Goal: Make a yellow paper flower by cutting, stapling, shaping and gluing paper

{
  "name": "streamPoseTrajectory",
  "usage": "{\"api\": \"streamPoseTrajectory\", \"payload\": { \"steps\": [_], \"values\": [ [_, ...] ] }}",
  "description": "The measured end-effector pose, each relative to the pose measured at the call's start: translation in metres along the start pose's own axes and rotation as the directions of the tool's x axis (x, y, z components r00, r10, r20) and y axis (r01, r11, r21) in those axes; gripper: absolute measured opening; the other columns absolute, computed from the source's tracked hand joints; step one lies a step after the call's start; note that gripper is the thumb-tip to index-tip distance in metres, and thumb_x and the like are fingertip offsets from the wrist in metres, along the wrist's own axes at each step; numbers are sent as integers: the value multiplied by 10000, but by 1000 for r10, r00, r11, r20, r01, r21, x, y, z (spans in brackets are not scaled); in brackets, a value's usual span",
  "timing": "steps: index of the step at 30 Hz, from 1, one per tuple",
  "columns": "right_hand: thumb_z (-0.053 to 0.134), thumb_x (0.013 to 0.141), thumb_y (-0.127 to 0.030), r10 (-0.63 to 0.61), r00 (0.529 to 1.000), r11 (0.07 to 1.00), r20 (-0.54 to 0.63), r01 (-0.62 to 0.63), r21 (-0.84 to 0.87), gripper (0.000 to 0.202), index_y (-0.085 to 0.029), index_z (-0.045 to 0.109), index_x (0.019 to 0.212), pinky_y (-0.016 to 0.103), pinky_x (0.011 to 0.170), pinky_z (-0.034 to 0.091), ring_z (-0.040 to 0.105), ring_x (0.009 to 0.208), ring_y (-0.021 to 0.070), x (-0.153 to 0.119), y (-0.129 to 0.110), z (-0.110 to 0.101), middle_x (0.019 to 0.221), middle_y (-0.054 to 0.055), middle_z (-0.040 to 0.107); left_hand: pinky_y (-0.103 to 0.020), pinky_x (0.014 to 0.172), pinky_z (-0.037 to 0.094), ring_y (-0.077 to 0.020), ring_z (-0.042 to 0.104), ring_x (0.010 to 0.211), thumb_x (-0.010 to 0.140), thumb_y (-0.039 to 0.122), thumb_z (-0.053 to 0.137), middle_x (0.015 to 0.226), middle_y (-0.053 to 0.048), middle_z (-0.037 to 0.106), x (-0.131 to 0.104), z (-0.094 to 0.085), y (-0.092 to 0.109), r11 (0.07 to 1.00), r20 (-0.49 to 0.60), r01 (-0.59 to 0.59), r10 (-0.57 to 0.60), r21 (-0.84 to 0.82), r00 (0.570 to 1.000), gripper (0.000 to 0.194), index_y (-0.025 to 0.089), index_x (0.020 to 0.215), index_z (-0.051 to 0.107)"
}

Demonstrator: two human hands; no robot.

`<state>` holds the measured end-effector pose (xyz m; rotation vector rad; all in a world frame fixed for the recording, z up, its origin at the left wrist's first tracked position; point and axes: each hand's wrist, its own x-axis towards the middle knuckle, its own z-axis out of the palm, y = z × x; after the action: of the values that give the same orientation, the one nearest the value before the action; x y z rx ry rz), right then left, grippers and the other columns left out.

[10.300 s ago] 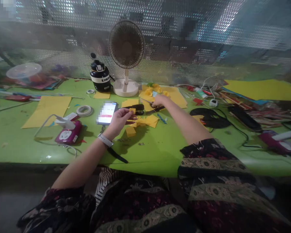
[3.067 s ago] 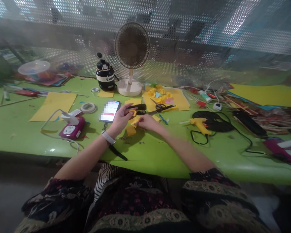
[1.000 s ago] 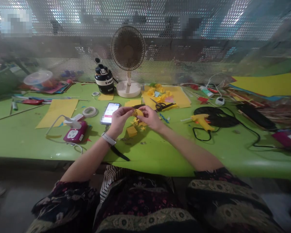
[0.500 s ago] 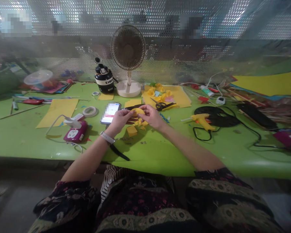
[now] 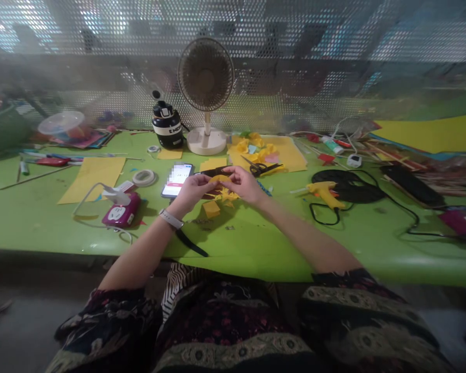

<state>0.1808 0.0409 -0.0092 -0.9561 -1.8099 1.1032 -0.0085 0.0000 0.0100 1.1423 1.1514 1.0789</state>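
Observation:
My left hand (image 5: 192, 189) and my right hand (image 5: 245, 184) are raised just above the green table (image 5: 256, 243), fingertips together on a small yellow paper piece (image 5: 219, 178). Both hands pinch it from opposite sides. Beneath them lie more yellow paper scraps (image 5: 217, 202) and a black tool (image 5: 213, 172). A phone (image 5: 177, 180) with a lit screen lies just left of my left hand. Black-handled scissors (image 5: 261, 168) rest beyond my right hand on a yellow sheet (image 5: 291, 155).
A yellow glue gun (image 5: 323, 192) with a black cord lies to the right. A desk fan (image 5: 205, 93) and a black bottle (image 5: 166, 127) stand at the back. A pink power strip (image 5: 118, 213), tape rolls (image 5: 143, 177) and a yellow sheet (image 5: 91, 176) lie at the left.
Ten seconds ago my right hand reached toward the scissors; since then it has come back to meet my left hand on the yellow piece. Over the last second the hands barely moved.

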Motion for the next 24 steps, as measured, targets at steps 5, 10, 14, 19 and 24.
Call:
{"api": "streamPoseTrajectory", "payload": {
  "steps": [5,10,14,19,24],
  "values": [
    [757,796,-389,21,999,998,39,-23,50,446,-164,585,1141,266,598,493,578,610,114,2,0,-3,708,-44,592,-243,612,580,-153,735,653,806,338,798,741,-73,750,0,1,3,997,-2,71,-71,-36,997,251,118,806,677],
    [758,812,-338,77,997,992,28,-80,101,360,-174,594,1087,258,577,521,584,555,102,3,-3,-3,697,-41,615,-222,595,576,-141,726,629,753,311,845,697,-57,736,0,2,4,995,12,84,-83,-53,996,259,112,771,680],
    [752,816,-337,81,997,991,13,-82,104,335,-173,604,1068,259,557,520,587,540,107,2,-6,-2,685,-36,617,-247,625,594,-142,719,617,706,342,877,711,-65,742,1,0,2,995,23,78,-76,-62,997,303,114,780,691],
    [759,804,-392,62,998,992,21,-64,108,398,-167,600,1092,256,556,509,586,556,108,0,-9,-3,662,-55,582,-265,656,608,-136,712,600,708,339,877,719,-70,747,1,-1,2,994,29,78,-76,-75,997,304,107,789,698],
    [774,787,-329,52,996,994,69,-58,91,436,-156,590,1142,244,564,484,572,566,102,-2,-13,-6,619,-87,530,-269,681,609,-135,714,618,745,330,853,708,-66,745,-1,0,4,995,30,81,-80,-58,996,273,113,791,695]
  ]
}}
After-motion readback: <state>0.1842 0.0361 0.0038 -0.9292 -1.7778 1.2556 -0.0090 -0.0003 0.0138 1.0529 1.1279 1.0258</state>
